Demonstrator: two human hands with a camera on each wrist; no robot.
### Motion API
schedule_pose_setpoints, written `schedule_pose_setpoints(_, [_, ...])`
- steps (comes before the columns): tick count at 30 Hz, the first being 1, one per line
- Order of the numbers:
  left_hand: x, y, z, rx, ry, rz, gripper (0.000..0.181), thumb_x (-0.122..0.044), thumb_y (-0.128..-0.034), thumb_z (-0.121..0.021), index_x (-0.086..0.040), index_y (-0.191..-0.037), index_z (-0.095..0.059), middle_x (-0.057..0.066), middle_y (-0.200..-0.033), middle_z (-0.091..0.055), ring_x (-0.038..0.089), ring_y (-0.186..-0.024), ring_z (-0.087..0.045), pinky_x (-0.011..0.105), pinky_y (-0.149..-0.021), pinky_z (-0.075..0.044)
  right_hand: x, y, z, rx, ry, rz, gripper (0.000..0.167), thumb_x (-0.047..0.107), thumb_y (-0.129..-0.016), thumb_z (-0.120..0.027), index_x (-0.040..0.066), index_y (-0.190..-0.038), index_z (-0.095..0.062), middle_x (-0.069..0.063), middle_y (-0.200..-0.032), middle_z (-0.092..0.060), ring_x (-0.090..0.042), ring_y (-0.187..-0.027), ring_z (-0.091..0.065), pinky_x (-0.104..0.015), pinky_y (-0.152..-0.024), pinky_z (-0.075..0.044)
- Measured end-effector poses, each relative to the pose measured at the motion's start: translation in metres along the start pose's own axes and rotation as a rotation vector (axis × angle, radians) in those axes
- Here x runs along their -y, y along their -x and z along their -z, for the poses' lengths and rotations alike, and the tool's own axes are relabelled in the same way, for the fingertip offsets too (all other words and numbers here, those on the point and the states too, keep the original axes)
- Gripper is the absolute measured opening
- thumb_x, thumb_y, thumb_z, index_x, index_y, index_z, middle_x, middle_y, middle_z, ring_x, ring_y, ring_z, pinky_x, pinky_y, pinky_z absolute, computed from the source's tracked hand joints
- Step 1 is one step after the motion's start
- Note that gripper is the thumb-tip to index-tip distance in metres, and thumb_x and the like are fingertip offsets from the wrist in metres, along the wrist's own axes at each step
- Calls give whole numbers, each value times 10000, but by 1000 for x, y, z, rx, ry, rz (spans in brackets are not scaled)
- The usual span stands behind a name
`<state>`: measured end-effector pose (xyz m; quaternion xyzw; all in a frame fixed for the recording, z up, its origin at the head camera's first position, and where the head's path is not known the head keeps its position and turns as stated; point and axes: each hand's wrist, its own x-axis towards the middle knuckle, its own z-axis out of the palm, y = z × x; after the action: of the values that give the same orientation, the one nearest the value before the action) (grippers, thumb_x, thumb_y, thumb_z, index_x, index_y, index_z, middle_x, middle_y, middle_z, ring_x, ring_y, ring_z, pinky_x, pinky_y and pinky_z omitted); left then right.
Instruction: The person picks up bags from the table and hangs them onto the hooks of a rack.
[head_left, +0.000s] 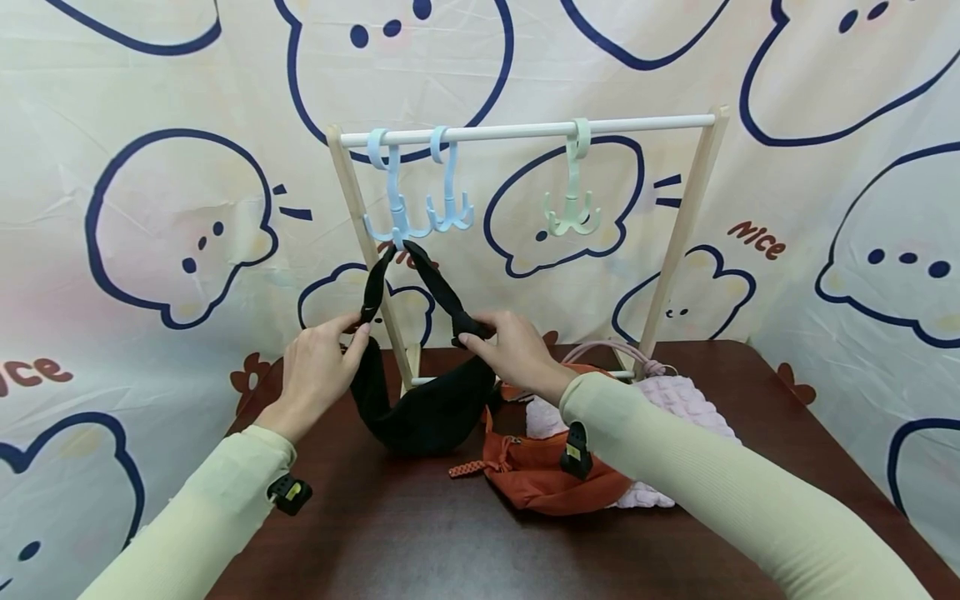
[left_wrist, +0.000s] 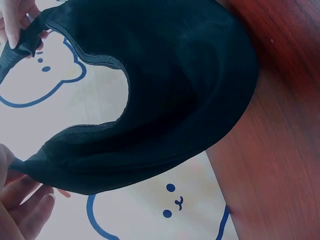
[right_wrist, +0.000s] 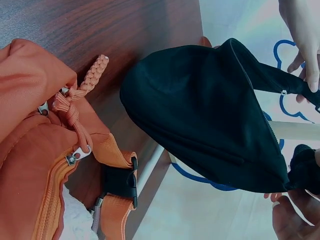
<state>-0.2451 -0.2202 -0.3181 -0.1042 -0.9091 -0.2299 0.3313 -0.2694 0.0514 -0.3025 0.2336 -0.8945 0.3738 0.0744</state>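
Note:
A black shoulder bag [head_left: 438, 408] hangs by its strap from the leftmost light blue hook [head_left: 397, 212] on the rack. My left hand [head_left: 318, 367] pinches the left side of the bag where strap and body meet. On the other side my right hand [head_left: 517, 350] grips the strap near its knot. In the left wrist view the bag's body [left_wrist: 190, 90] curves down over the table, its zipper edge facing the hands. The right wrist view shows the bag [right_wrist: 200, 115] beside the orange bag, with both hands at its strap ends.
A second blue hook [head_left: 452, 200] and a green hook [head_left: 573, 192] hang on the white rail [head_left: 510, 132]. An orange bag [head_left: 555, 475] with a braided cord and a pink quilted bag [head_left: 686, 404] lie on the brown table [head_left: 375, 533] at the right. Patterned cloth stands behind.

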Motion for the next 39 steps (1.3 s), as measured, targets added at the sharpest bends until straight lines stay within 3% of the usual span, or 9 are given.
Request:
schedule_pose_setpoints(6, [0,2,-1,6,-4,9,290,-210,-1014,-599,-39,-1219,-712,215,-1087,-755,171,-444,-403,300,-445,-289,-2,0,0,-14,2,7,255,314,-991,-659,176,-1190,-736,-8,-1047,-744,-155,-943,-662,-325,-751,-487])
schedule_pose_setpoints(9, [0,3,-1,3,-7,14,304,-210,-1012,-602,-35,-1237,-707,221,-1104,-750,155,-437,-370,300,-445,-279,-3,0,0,-17,-1,0,274,315,-992,-658,174,-1217,-724,-7,-1048,-737,-157,-928,-648,-324,-741,-476])
schedule_pose_setpoints(18, [0,2,1,9,-12,25,325,-225,-1019,-588,-28,-1252,-700,230,-1128,-742,191,-480,-469,301,-457,-304,-5,1,1,-25,23,-12,344,329,-994,-650,175,-1301,-683,-22,-1160,-727,-205,-1022,-651,-354,-787,-495])
schedule_pose_setpoints(27, [1,4,0,-1,-9,24,320,-211,-1014,-595,-46,-1269,-696,218,-1038,-760,164,-441,-394,300,-438,-288,-6,1,4,-16,39,-27,420,344,-1001,-635,161,-1379,-624,-36,-1303,-690,-270,-1180,-633,-450,-940,-526])
schedule_pose_setpoints(29, [1,4,0,1,-8,25,320,-208,-1012,-598,-50,-1273,-695,209,-1003,-764,170,-451,-424,298,-438,-294,-7,0,4,-14,38,-27,420,342,-1002,-633,162,-1381,-620,-40,-1308,-688,-275,-1186,-633,-456,-949,-524])
schedule_pose_setpoints(34, [3,5,1,13,-16,37,335,-228,-1021,-581,-75,-1301,-684,129,-639,-641,186,-480,-487,295,-436,-298,-10,0,6,-14,13,-31,403,326,-1000,-635,173,-1372,-624,-51,-1295,-697,-254,-1170,-643,-465,-955,-528])
schedule_pose_setpoints(39, [4,6,4,24,-13,44,351,-253,-1033,-562,-103,-1332,-668,122,-646,-643,206,-517,-539,293,-431,-298,-12,0,8,-15,6,-43,416,328,-995,-636,169,-1379,-616,-70,-1292,-700,-262,-1181,-651,-488,-969,-522])
